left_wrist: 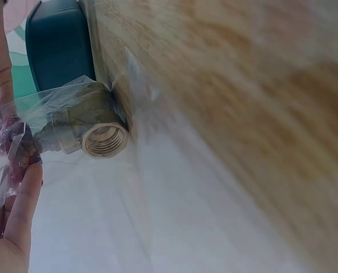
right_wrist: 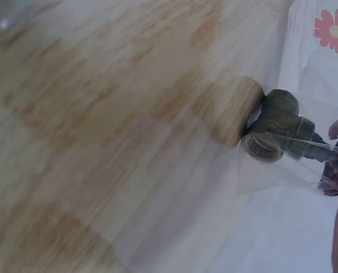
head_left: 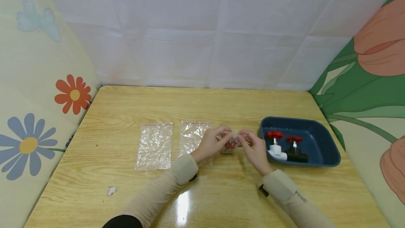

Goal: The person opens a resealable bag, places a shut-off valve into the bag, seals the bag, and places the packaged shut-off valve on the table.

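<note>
In the head view a clear plastic bag [head_left: 228, 150] stands on the table between both hands, with a valve [head_left: 231, 144] inside it. The valve has a dark red handwheel and a brass body [left_wrist: 103, 128] with a threaded opening facing the camera in the left wrist view. My left hand [head_left: 211, 140] pinches the top of the bag on its left side. Opposite it, my right hand [head_left: 255, 147] pinches the bag's top right side. The valve body [right_wrist: 277, 122] sits at the bottom of the bag, handwheel up, close on the wooden tabletop.
Two flat clear bags [head_left: 155, 146] [head_left: 193, 137] lie left of the hands, the nearer one partly behind the left hand. At right, a blue tray [head_left: 319, 143] holds a white valve [head_left: 276, 149] and a black valve [head_left: 295, 152], both with red handwheels.
</note>
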`<move>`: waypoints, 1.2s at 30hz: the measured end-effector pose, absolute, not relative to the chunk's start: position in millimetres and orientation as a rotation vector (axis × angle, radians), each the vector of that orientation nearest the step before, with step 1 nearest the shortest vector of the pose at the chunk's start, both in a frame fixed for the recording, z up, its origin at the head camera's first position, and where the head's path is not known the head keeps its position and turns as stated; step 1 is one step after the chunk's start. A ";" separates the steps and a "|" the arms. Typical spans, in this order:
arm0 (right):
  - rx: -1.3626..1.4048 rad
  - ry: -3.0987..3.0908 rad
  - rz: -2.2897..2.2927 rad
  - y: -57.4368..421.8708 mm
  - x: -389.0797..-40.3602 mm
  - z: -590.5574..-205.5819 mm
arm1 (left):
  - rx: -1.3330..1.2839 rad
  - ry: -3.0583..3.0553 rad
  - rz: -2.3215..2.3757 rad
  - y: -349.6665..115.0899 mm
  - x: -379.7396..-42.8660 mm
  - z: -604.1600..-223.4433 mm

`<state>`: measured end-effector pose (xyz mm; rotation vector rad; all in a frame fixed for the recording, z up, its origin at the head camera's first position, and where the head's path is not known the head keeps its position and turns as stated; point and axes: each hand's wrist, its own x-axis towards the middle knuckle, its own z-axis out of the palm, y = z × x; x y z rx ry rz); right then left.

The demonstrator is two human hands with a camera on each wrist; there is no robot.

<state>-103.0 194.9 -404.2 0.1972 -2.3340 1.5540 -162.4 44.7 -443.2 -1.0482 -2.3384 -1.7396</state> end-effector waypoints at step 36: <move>0.355 -2.380 1.339 197.8 -103.3 -407.1 | -1.146 -2.386 -1.563 44.8 -164.6 -437.3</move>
